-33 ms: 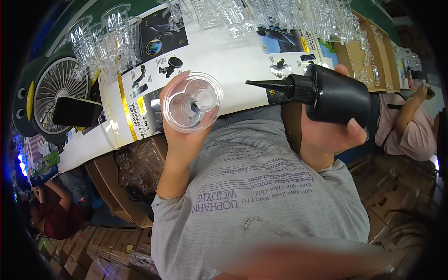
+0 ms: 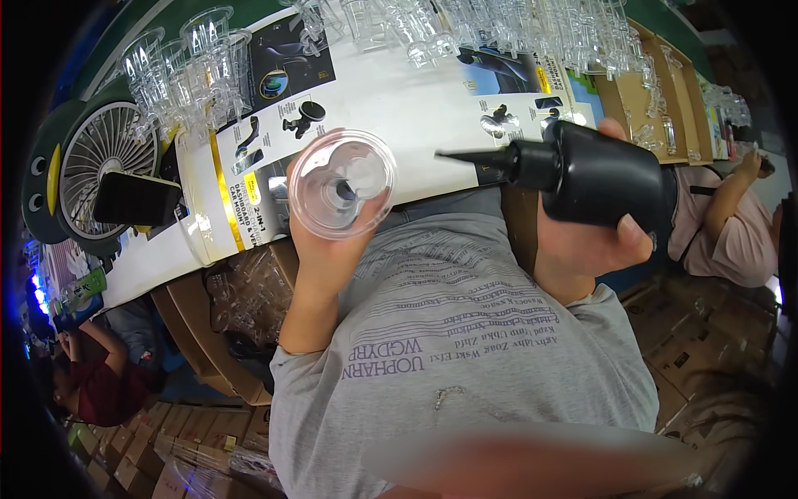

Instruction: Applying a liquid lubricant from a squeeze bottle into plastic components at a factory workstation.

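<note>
The left hand holds a clear cup over the near edge of the bench, its round rim turned up toward the camera and its lobed inside showing. The fingers of this hand are curled about the cup's outside; their exact placing is hard to make out through the glossy, see-through wall. The cup looks light and fairly stiff, probably of thin plastic, so it should dent or crack if squeezed hard, and the smooth side may slip. A gentle hold around the body, below the rim, suits it best and leaves the mouth free.

The right hand grasps a black bottle, fingers wrapped around its body with the thumb along the near side. The bottle lies tilted nearly level, its long thin nozzle pointing at the cup but apart from it. It is likely heavier than the cup, and its wall may give under pressure; the broad body is the place to grip, as the slim tip could bend.

More clear cups stand along the far side of the bench, and a phone leans against a round fan at the left.
</note>
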Tool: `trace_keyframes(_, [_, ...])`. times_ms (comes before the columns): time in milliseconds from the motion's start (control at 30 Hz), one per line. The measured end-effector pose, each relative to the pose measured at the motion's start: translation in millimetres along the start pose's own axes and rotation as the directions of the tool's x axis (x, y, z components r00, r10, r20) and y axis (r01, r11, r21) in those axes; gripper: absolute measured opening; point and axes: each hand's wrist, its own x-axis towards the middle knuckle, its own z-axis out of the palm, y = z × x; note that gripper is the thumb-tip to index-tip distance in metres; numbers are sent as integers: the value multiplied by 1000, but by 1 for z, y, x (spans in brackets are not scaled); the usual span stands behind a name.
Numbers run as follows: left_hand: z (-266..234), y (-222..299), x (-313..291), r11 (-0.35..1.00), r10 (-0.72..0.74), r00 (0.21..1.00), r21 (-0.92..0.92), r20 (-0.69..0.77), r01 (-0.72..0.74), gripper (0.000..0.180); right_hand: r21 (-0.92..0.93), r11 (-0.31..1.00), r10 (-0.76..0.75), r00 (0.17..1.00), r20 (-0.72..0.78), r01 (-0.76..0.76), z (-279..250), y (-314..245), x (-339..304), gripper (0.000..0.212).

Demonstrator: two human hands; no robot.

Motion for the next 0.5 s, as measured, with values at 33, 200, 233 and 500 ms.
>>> trace_keyframes(33, [-1,2,1,996,24,1000,91,6,-24,55,39,999,-35,997,63,33,4,0,1,63])
trace_keyframes(200, [0,15,8,898,217,975,381,46,-217,48,-228,964,110,985,-133,-139,30,-5,-3,56])
trace_keyframes(233, [0,15,9,910,214,975,352,56,-220,47,-227,964,112,984,-135,-141,31,-7,-3,56])
trace_keyframes(500, [-1,16,5,948,251,967,193,43,-255,46,-324,938,134,991,12,-123,41,-8,-1,51])
